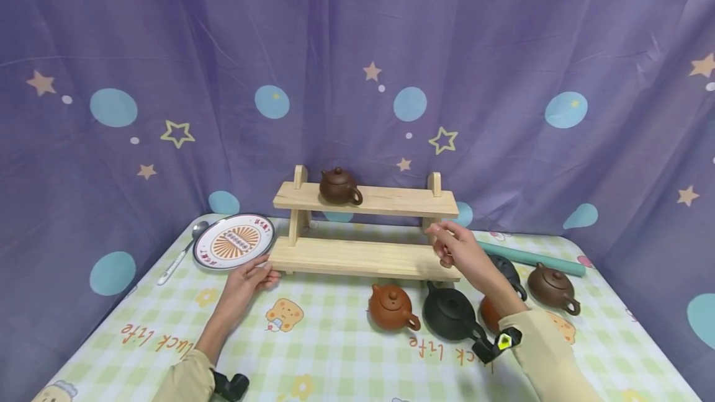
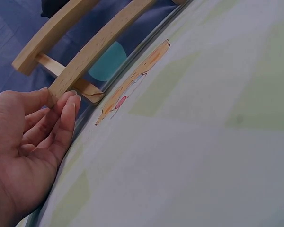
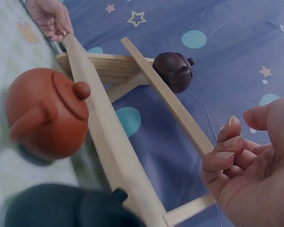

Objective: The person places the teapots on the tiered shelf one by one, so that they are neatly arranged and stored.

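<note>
A two-tier wooden display shelf [image 1: 357, 257] stands at the middle back of the table, a dark brown teapot [image 1: 337, 186] on its upper board. My left hand [image 1: 246, 285] pinches the left end of the lower board between thumb and fingers; the left wrist view shows this grip on the wooden board [image 2: 92, 54]. Near the shelf's right end, my right hand [image 1: 462, 254] hovers with loosely curled fingers and holds nothing. In front of the shelf sit an orange-brown teapot [image 1: 391, 308] and a black teapot [image 1: 449, 315].
Right of these, my forearm partly hides another orange-brown teapot [image 1: 489, 315] and a dark teapot [image 1: 505, 270]. A brown teapot [image 1: 550, 285] and a teal roll [image 1: 539, 258] lie farther right. At left are a patterned plate [image 1: 208, 252] and a spoon [image 1: 177, 263]. A purple curtain [image 1: 357, 23] hangs behind.
</note>
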Demonstrator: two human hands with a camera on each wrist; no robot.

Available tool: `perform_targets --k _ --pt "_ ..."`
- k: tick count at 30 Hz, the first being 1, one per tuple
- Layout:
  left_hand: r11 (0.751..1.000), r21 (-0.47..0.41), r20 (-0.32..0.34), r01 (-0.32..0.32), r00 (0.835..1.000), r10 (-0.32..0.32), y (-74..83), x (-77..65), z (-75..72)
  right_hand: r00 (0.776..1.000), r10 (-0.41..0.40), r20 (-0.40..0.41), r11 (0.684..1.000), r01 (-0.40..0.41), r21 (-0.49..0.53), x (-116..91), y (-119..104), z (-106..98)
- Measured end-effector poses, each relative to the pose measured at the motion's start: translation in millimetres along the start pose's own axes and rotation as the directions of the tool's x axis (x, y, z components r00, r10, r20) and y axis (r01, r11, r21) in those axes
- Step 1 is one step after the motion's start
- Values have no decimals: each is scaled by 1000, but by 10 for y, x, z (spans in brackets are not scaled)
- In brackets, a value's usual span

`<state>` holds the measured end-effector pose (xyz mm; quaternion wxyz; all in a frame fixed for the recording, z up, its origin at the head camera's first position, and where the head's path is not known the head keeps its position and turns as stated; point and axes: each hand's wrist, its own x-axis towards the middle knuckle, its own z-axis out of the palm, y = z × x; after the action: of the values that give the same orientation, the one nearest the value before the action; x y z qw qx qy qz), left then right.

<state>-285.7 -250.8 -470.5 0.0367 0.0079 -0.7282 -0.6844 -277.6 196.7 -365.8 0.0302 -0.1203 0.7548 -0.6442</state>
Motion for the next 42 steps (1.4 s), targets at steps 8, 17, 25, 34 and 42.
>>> perform_targets --k 8,17,25,34,42 --pt "1000 2 3 -2 1000 2 20 -13 4 999 33 -35 999 -34 -32 -245 88 -180" --pt "1000 0 6 -14 1000 14 16 -23 7 997 36 -70 999 -39 -33 -559 174 -363" --pt "1000 14 5 -16 1000 15 26 -27 6 996 3 -91 999 -8 -54 -829 284 -592" --pt "1000 20 7 -19 1000 19 33 -29 8 994 -32 -102 999 35 27 -1115 433 -813" --pt "1000 26 2 -4 1000 4 30 -20 2 987 -1 -160 1000 5 30 -1305 565 -948"
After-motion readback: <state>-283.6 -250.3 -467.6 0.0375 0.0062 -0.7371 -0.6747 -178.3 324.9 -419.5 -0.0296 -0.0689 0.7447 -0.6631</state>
